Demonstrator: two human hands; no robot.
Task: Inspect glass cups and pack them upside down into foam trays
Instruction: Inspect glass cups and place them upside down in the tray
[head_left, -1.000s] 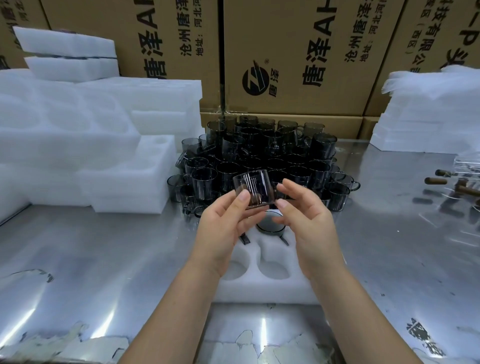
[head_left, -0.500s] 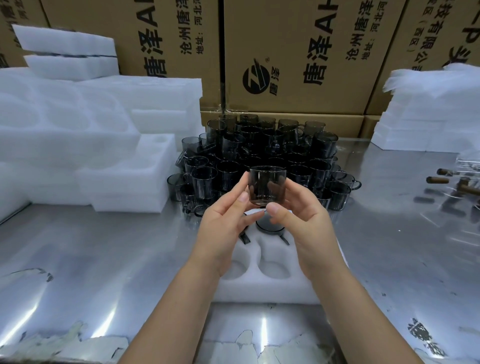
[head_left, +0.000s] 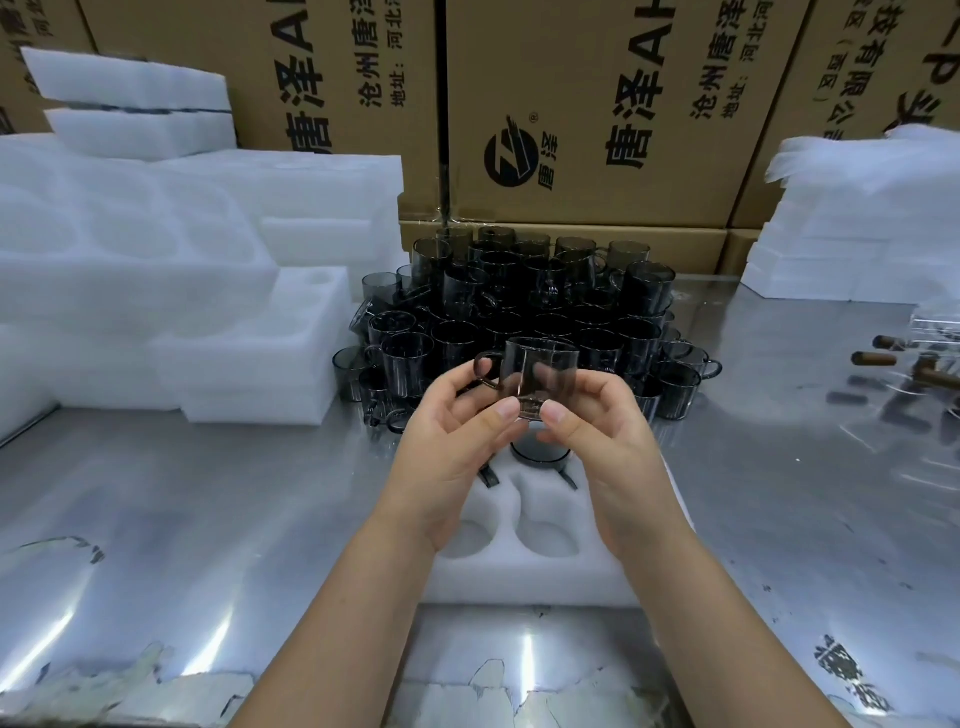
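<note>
Cup turned handle-left, upright, base pinched between both thumbs' fingers

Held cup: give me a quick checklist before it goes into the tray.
1. Grip: left hand and right hand both hold the glass cup: ok.
2. Orientation: cup mouth up, not yet inverted: not ok.
3. Free pockets in the foam tray: two near ones empty: ok.
4. Packed cup seated upside down: ok.
5. Cracks or chips in the held cup: cannot tell.
</note>
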